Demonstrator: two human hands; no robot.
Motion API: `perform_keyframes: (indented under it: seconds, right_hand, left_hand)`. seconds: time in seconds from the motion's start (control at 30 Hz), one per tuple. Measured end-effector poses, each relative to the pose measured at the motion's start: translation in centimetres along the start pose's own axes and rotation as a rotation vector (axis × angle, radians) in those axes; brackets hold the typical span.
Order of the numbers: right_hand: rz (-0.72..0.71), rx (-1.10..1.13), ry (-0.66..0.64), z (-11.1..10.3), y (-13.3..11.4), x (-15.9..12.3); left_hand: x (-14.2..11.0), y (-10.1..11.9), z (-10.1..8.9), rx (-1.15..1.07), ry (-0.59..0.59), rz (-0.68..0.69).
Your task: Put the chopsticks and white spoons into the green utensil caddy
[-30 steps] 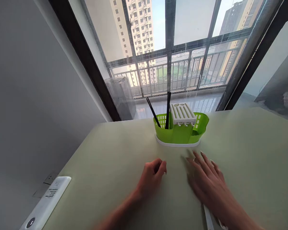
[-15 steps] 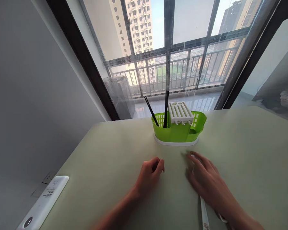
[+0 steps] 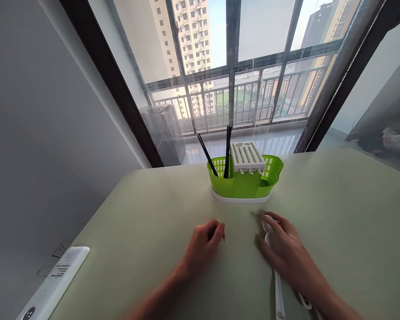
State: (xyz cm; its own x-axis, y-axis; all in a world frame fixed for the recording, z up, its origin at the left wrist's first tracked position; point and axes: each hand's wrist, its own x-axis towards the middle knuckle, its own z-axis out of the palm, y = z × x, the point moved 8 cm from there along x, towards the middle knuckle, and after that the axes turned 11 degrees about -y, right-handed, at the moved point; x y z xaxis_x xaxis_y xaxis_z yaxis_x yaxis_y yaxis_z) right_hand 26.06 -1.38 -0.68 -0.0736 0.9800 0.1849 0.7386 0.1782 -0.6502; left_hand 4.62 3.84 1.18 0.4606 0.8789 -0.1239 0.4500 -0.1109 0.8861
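Note:
My left hand (image 3: 205,240) rests on the table in a loose fist, with nothing visible in its curled fingers. Over on the right, my right hand (image 3: 288,249) is open, thumb and fingers apart, above some white spoons. One white spoon (image 3: 278,295) has its bowl under the palm and its handle pointing toward me. Past it shows the tip of another white spoon bowl (image 3: 267,221), partly covered by the fingers. A pale handle with a slot (image 3: 305,302) sticks out below my wrist; its other end is hidden.
A green utensil holder (image 3: 246,186) with a white slotted top (image 3: 247,156) stands at the table's far side. Black chopsticks (image 3: 227,153) lean in its left compartment. A white power strip (image 3: 58,280) lies along the left edge. Beyond the table are glass doors (image 3: 231,66).
The view has shifted slightly. My right hand's thumb and fingers have slowed over the spoons, and more of the spoon bowls shows between them. My left hand stays curled in place.

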Motion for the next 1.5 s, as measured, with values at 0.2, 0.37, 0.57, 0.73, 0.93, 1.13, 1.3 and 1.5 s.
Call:
perform_keyframes:
  seconds: [0.2, 0.37, 0.57, 0.73, 0.93, 1.13, 1.3, 1.5]
  right_hand:
    - [0.045, 0.034, 0.01, 0.06, 0.35, 0.14]
    - [0.058, 0.032, 0.017, -0.14, 0.2, 0.12]
    - [0.036, 0.003, 0.036, -0.03, 0.43, 0.1]
    - [0.047, 0.011, 0.036, 0.01, 0.73, 0.14]
    - [0.061, 0.015, 0.028, -0.1, 0.78, 0.04]
    - [0.057, 0.006, 0.048, -0.36, 0.45, 0.05]
    - [0.05, 0.008, 0.048, -0.27, 0.51, 0.13]
    - [0.047, -0.015, 0.04, -0.21, 0.59, 0.14]
  left_hand:
    - [0.06, 0.06, -0.01, -0.002, 0.001, -0.002]
    - [0.05, 0.17, 0.01, -0.003, 0.0, -0.001]
    - [0.03, 0.09, 0.03, -0.002, -0.004, -0.012]
    - [0.03, 0.14, 0.01, -0.003, -0.01, -0.016]
    - [0.01, 0.2, -0.02, -0.007, -0.004, -0.009]
    - [0.04, 0.3, -0.05, 0.005, -0.002, 0.007]
    - [0.05, 0.36, -0.04, 0.002, -0.004, 0.002]
    - [-0.02, 0.28, -0.02, 0.003, 0.0, 0.002]
